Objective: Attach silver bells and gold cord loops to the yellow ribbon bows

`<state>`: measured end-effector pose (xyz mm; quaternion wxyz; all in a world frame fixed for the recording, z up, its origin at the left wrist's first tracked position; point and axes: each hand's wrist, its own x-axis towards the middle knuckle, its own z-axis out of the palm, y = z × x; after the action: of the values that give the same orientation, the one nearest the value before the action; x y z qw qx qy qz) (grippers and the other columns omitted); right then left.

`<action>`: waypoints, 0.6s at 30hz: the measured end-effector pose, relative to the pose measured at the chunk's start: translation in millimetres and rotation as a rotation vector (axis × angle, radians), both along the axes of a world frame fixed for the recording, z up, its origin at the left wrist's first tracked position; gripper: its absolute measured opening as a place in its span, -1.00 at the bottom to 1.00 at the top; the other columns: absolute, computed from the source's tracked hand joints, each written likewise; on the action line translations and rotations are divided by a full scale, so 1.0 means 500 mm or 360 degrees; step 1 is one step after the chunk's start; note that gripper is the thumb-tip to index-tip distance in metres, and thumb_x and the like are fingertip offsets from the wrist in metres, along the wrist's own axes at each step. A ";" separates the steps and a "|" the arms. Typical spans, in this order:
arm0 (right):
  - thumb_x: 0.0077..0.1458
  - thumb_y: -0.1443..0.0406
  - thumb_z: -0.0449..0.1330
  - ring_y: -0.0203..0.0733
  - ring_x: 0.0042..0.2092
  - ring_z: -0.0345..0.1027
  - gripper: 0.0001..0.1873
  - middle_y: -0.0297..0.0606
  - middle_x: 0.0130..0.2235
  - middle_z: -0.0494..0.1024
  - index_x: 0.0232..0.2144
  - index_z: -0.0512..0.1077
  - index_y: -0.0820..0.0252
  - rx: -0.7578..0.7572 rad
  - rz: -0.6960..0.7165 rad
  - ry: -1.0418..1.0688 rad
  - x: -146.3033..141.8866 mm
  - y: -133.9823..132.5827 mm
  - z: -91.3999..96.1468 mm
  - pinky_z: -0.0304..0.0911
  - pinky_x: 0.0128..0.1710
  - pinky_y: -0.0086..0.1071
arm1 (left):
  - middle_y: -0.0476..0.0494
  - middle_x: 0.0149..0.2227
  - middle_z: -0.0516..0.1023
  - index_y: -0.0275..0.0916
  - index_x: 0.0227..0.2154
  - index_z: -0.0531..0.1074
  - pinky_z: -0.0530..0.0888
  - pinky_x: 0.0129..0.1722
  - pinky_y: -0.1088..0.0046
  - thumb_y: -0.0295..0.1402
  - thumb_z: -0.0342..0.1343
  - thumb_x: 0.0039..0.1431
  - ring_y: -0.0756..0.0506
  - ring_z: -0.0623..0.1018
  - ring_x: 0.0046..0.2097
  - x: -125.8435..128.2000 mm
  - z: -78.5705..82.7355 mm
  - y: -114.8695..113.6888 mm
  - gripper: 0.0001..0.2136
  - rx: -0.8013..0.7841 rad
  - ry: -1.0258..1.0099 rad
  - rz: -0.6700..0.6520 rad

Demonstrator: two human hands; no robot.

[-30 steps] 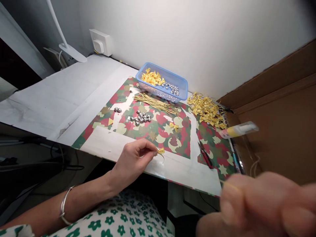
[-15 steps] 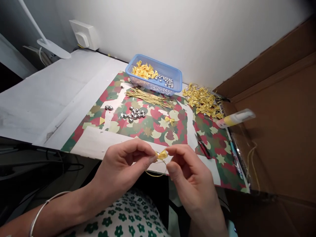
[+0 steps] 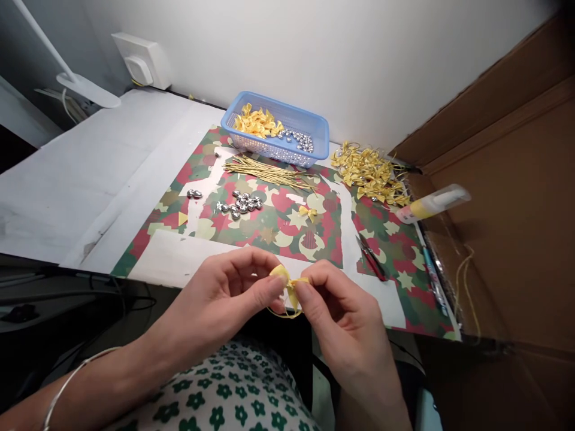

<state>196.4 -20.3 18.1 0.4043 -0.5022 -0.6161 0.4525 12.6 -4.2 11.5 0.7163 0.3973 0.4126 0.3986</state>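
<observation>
A small yellow ribbon bow (image 3: 291, 286) is held between my two hands, just off the table's front edge. My left hand (image 3: 242, 287) pinches its left loop between thumb and fingertips. The right side of the bow sits in the pinch of my right hand (image 3: 339, 308). A thin yellow cord (image 3: 287, 316) hangs in a loop below the bow. Another yellow bow (image 3: 308, 213) lies on the patterned paper beyond my hands. Silver bells or beads (image 3: 241, 205) are clustered to its left, with a few more further left.
A blue basket (image 3: 275, 103) with yellow bows and silver beads stands by the wall. Before it lies a bundle of gold cords (image 3: 265, 172). A pile of finished-looking bows (image 3: 371, 173), a glue bottle (image 3: 433, 203) and red-handled snips (image 3: 372, 258) are to the right.
The bow has turned between my fingers and its loops now spread to both sides. My right fingers have closed on its right side. The view has shifted slightly.
</observation>
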 end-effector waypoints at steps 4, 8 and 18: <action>0.36 0.20 0.13 -0.28 -0.42 0.24 -0.70 -0.33 -0.44 0.43 -0.43 0.43 0.16 -0.0065 0.0010 0.0025 -0.003 -0.001 -0.006 0.18 -0.47 -0.41 | 0.00 -0.40 0.58 -0.22 -0.36 0.61 0.59 -0.28 0.63 -0.32 0.31 0.28 0.03 0.60 -0.36 -0.004 -0.012 0.005 -0.88 -0.0134 -0.0153 -0.0094; 0.34 0.18 0.15 -0.31 -0.45 0.19 -0.69 -0.35 -0.46 0.38 -0.45 0.42 0.17 -0.0106 -0.0012 0.0034 -0.001 0.005 -0.016 0.14 -0.50 -0.43 | 0.01 -0.38 0.62 -0.19 -0.37 0.64 0.60 -0.26 0.64 -0.32 0.33 0.26 0.04 0.64 -0.34 -0.009 -0.020 0.005 -0.90 -0.0152 -0.0199 -0.0084; 0.32 0.44 0.13 -0.32 -0.47 0.35 -0.63 -0.34 -0.26 0.48 0.04 0.52 -0.08 0.0564 -0.0905 0.0164 -0.026 0.015 0.052 0.47 -0.31 -0.28 | -0.08 -0.39 0.73 -0.23 -0.34 0.68 0.61 -0.22 0.50 -0.33 0.32 0.23 -0.07 0.69 -0.31 -0.005 -0.051 0.021 -0.90 0.0100 0.0346 0.0134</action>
<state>183.4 -12.6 44.2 0.6261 -0.5522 -0.4992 0.2323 10.2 6.5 -14.1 0.6371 0.4428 0.4914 0.3956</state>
